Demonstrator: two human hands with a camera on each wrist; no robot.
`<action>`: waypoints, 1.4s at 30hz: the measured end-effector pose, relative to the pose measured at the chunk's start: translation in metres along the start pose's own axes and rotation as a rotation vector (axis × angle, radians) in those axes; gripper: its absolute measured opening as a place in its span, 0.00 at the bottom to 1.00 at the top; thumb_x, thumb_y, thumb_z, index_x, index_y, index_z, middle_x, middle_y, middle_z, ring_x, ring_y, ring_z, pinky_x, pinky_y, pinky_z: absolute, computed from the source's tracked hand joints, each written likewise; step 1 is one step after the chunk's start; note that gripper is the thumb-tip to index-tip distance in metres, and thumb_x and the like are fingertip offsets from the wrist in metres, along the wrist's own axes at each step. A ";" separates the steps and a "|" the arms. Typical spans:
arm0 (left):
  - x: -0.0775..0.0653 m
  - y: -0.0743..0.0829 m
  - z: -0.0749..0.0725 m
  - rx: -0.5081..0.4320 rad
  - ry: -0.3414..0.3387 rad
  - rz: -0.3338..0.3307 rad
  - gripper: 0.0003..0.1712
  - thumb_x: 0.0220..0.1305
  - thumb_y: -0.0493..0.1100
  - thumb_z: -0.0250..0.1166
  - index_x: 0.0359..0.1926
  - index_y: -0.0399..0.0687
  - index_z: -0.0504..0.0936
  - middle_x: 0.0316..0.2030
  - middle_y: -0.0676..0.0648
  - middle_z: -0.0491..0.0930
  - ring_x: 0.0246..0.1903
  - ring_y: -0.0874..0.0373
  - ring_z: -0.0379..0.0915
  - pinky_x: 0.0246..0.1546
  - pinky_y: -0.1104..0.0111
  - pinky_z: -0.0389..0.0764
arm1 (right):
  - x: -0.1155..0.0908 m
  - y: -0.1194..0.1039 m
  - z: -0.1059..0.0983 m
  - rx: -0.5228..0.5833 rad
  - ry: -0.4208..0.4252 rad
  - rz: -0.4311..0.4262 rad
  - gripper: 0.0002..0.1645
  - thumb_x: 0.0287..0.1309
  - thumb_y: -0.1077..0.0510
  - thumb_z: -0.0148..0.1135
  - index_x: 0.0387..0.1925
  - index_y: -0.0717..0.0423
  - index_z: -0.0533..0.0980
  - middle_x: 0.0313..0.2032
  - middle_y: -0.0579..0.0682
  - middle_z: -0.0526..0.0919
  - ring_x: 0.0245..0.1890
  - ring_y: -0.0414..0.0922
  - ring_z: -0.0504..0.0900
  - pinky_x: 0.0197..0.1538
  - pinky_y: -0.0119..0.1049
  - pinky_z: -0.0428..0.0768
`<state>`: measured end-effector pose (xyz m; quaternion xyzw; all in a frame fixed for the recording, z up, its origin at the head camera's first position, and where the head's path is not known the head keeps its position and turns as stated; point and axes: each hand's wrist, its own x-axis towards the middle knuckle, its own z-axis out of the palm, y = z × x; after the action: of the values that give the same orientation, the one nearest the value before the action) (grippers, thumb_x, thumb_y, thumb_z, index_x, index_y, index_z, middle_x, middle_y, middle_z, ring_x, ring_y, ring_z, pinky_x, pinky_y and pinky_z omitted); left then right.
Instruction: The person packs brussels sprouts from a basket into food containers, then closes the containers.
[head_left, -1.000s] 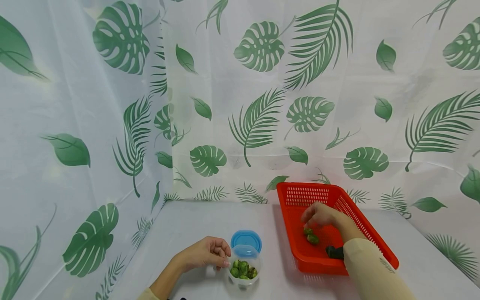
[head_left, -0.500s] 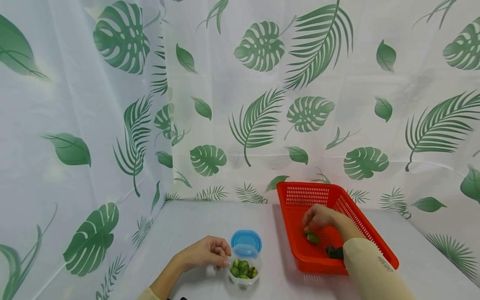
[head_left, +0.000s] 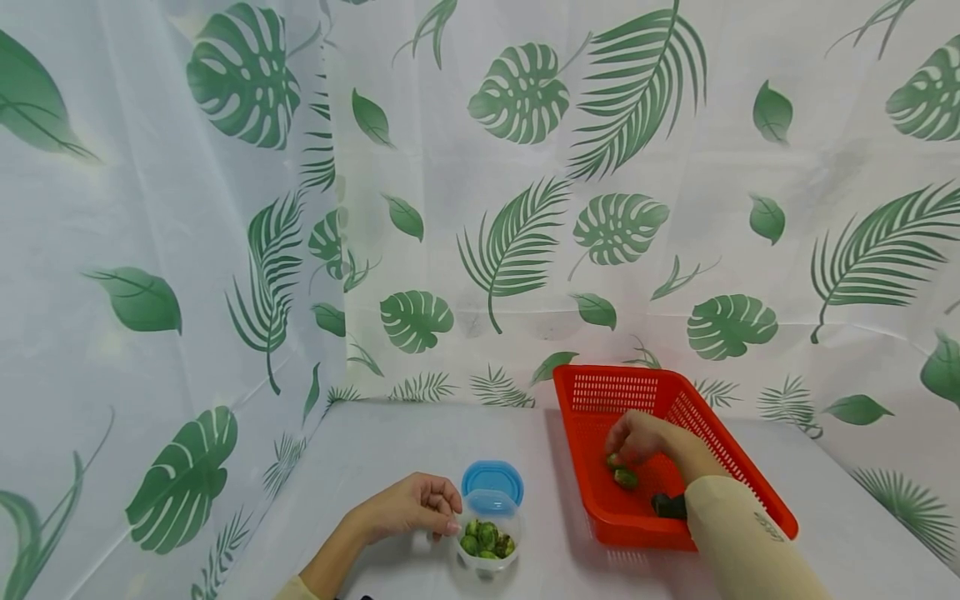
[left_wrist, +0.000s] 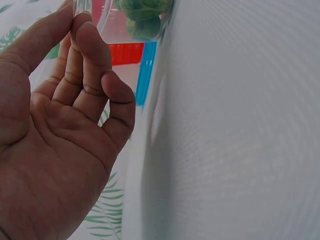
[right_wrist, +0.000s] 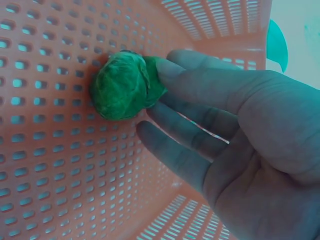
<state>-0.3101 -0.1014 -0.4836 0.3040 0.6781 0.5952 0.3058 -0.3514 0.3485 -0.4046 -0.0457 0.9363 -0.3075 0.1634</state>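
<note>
Inside the red basket (head_left: pixel 738 467), my right hand (head_left: pixel 639 437) pinches a Brussels sprout (right_wrist: pixel 156 82) between thumb and fingertips. A second Brussels sprout (head_left: pixel 626 478) lies on the basket floor right beside it and partly covers it in the right wrist view. To the left, my left hand (head_left: pixel 420 504) pinches the rim of a small clear plastic tub (head_left: pixel 483 567) with thumb and fingers. Several Brussels sprouts (head_left: pixel 487 533) are in the tub, seen through its wall in the left wrist view. The far side of the pinched sprout is hidden by the fingers.
A blue lid (head_left: pixel 491 477) lies on the white table (head_left: pixel 390 433) just behind the tub. A dark object (head_left: pixel 663 504), probably the wrist camera, sits by my right wrist. The basket's raised walls surround my right hand. Leaf-print sheets (head_left: pixel 517 292) hang behind and to the left.
My right hand has lowered slightly onto the farther sprout and its fingers have closed around it. The left hand and the tub have stayed in place.
</note>
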 end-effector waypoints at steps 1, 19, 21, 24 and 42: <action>0.000 0.000 0.000 0.000 -0.001 0.001 0.20 0.64 0.39 0.74 0.50 0.29 0.79 0.30 0.54 0.86 0.27 0.64 0.79 0.33 0.69 0.80 | 0.000 0.000 0.000 0.001 0.001 0.001 0.15 0.58 0.66 0.74 0.48 0.59 0.86 0.41 0.52 0.89 0.41 0.50 0.84 0.55 0.51 0.86; 0.001 0.000 0.001 -0.001 0.001 -0.001 0.21 0.64 0.38 0.74 0.50 0.27 0.78 0.30 0.53 0.86 0.27 0.64 0.79 0.34 0.69 0.80 | 0.003 0.003 0.001 -0.009 0.006 0.009 0.13 0.57 0.66 0.74 0.45 0.59 0.86 0.40 0.52 0.88 0.41 0.49 0.83 0.52 0.51 0.87; 0.001 0.001 0.001 0.003 0.003 0.001 0.22 0.64 0.39 0.74 0.50 0.26 0.78 0.29 0.53 0.86 0.27 0.64 0.78 0.34 0.69 0.80 | 0.003 0.003 0.001 -0.001 0.003 0.010 0.13 0.57 0.66 0.74 0.45 0.59 0.86 0.40 0.53 0.87 0.41 0.50 0.83 0.53 0.51 0.86; 0.001 0.001 0.001 0.005 0.003 0.000 0.22 0.64 0.39 0.74 0.50 0.27 0.78 0.29 0.53 0.85 0.27 0.63 0.78 0.34 0.69 0.80 | 0.003 0.003 0.001 0.003 0.001 0.012 0.13 0.58 0.66 0.74 0.46 0.59 0.86 0.41 0.53 0.87 0.41 0.50 0.83 0.54 0.52 0.86; 0.001 0.000 0.001 0.005 0.014 -0.009 0.20 0.64 0.38 0.74 0.50 0.29 0.79 0.29 0.53 0.85 0.27 0.63 0.79 0.33 0.69 0.80 | 0.002 0.000 0.002 0.021 -0.018 0.019 0.14 0.59 0.67 0.73 0.47 0.59 0.87 0.41 0.52 0.89 0.40 0.48 0.84 0.54 0.50 0.86</action>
<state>-0.3100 -0.1003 -0.4839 0.2977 0.6828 0.5944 0.3029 -0.3523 0.3475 -0.4067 -0.0381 0.9319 -0.3153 0.1751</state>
